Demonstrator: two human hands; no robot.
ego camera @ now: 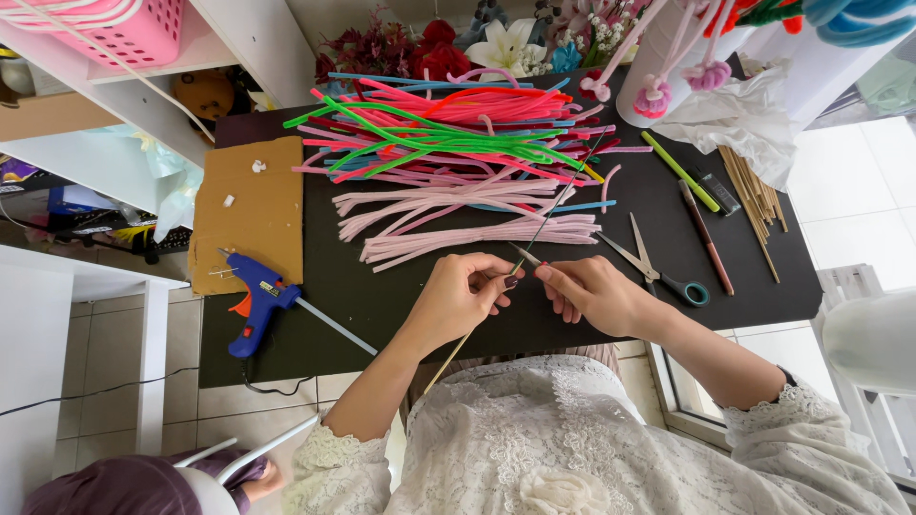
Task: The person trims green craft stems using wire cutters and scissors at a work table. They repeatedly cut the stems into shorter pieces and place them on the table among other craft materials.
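From the head view, both hands meet over the near edge of the black desk. The left hand is closed around a thin wooden stick that slants down toward the person's lap, fingers curled tight on it. The right hand pinches a thin dark wire at its near end, right beside the left fingertips; the wire runs up across the pink pipe cleaners. Behind those lies a bigger heap of pink, green and blue pipe cleaners. Scissors sit just right of the right hand. A blue glue gun rests at the left, half on a cardboard sheet.
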